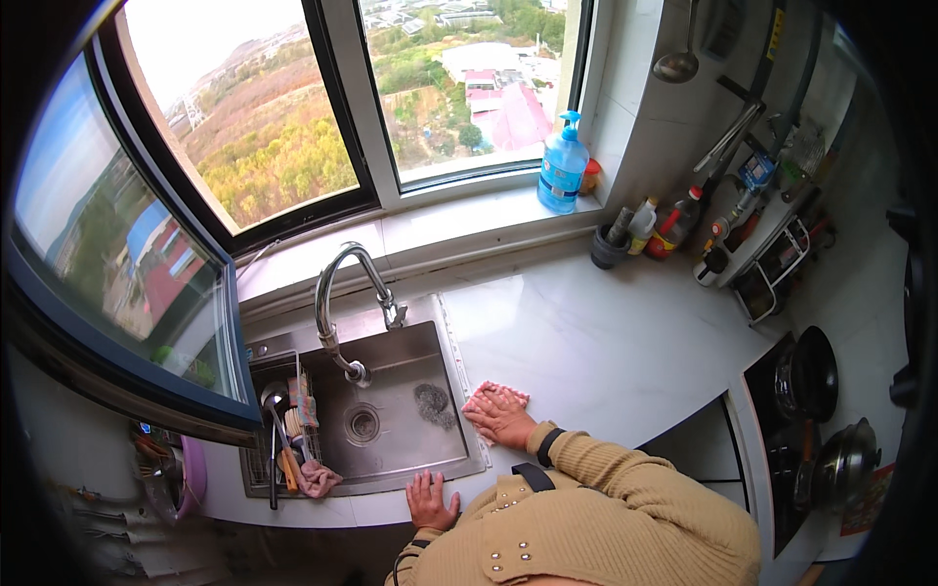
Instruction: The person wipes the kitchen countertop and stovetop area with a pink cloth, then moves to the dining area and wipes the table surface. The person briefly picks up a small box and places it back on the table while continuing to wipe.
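My right hand [500, 417] lies flat, palm down, on a pink and white cloth [519, 392] on the white marbled countertop [579, 337], just right of the sink's edge. My left hand [431, 501] rests on the counter's front edge below the stainless steel sink [396, 461], fingers apart, holding nothing. Inside the sink, a steel wool scourer [432, 403] lies at the right, near the drain [361, 425]. A chrome faucet [352, 253] arches over the basin.
A wire rack [315, 439] with utensils and a pink rag [318, 480] stands at the sink's left. An open window sash [132, 242] juts over that side. A blue pump bottle [563, 172] stands on the sill; bottles [673, 227] line the wall. Right are a frying pan [813, 373] and lidded pot [843, 465].
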`<state>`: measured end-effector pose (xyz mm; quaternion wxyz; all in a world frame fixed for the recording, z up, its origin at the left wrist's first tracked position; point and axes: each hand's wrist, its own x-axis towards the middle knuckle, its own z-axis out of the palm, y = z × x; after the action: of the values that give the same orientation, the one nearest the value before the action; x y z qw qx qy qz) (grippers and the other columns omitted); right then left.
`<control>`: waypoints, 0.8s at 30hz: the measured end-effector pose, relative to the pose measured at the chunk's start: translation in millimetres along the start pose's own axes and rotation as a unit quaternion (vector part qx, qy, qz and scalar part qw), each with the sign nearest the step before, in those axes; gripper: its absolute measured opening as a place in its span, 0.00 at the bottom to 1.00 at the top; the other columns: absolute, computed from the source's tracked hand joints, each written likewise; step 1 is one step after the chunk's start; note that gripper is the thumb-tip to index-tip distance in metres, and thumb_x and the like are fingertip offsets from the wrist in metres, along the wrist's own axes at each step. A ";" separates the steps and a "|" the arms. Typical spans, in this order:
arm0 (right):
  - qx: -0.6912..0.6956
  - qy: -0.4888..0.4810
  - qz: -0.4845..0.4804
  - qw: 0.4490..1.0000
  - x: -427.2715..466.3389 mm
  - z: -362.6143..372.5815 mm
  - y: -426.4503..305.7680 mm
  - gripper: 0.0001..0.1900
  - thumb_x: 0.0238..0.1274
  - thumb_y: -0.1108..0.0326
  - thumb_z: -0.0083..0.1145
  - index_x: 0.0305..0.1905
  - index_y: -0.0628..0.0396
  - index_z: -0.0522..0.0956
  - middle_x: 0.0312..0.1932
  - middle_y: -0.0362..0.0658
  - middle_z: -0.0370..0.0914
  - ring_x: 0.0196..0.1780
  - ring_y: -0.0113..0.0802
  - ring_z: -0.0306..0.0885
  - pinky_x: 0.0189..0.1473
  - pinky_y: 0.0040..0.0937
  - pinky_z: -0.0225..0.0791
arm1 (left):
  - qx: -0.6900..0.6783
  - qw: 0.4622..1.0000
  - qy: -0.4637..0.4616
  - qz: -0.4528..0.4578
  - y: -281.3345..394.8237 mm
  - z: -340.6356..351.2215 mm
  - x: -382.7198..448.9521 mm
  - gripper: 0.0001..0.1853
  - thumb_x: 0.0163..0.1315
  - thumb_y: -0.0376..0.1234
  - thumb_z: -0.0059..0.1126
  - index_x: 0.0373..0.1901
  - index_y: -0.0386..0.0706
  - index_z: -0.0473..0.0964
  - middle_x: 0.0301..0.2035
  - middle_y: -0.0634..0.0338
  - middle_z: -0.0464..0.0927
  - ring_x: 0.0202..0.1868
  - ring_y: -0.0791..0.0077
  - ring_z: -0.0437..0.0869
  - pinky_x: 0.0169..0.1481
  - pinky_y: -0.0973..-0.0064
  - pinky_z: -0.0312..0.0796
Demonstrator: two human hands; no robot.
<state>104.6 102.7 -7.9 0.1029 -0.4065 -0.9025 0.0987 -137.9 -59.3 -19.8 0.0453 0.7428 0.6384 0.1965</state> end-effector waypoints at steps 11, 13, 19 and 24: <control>-0.027 -0.002 0.124 0.992 134.0 -1.6 79.5 0.24 0.65 0.51 0.40 0.66 0.37 0.62 0.71 0.41 0.51 0.75 0.44 0.40 0.71 0.55 0.25 | 0.015 1.000 -0.009 0.003 -0.2 -0.2 -3.4 0.32 0.43 0.49 0.64 0.52 0.47 0.74 0.56 0.50 0.68 0.61 0.50 0.64 0.65 0.47 0.53; -0.018 0.011 0.151 0.988 157.5 -2.5 94.4 0.24 0.66 0.50 0.38 0.66 0.36 0.62 0.72 0.39 0.50 0.75 0.42 0.40 0.70 0.55 0.26 | 0.023 0.999 -0.025 0.001 -0.4 -2.1 -4.9 0.33 0.42 0.49 0.65 0.52 0.47 0.73 0.56 0.50 0.68 0.61 0.51 0.65 0.65 0.47 0.53; -0.037 0.053 0.167 0.984 219.7 -2.2 135.8 0.24 0.65 0.49 0.39 0.65 0.35 0.64 0.71 0.40 0.53 0.75 0.41 0.40 0.70 0.55 0.28 | 0.030 0.998 -0.049 -0.003 1.0 -7.5 -7.9 0.35 0.41 0.50 0.66 0.54 0.49 0.72 0.57 0.52 0.67 0.61 0.52 0.65 0.64 0.47 0.54; -0.050 0.096 0.134 0.985 251.3 -9.8 161.6 0.24 0.63 0.50 0.42 0.64 0.37 0.65 0.69 0.38 0.56 0.73 0.41 0.42 0.70 0.53 0.28 | 0.044 0.997 -0.064 -0.004 -0.5 -6.5 -11.2 0.36 0.42 0.51 0.65 0.55 0.50 0.70 0.58 0.53 0.66 0.61 0.52 0.64 0.64 0.46 0.54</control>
<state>59.5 398.1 -14.2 0.1540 -0.5364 -0.8294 0.0268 -141.8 -71.2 -16.6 0.0539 0.7528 0.6450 0.1198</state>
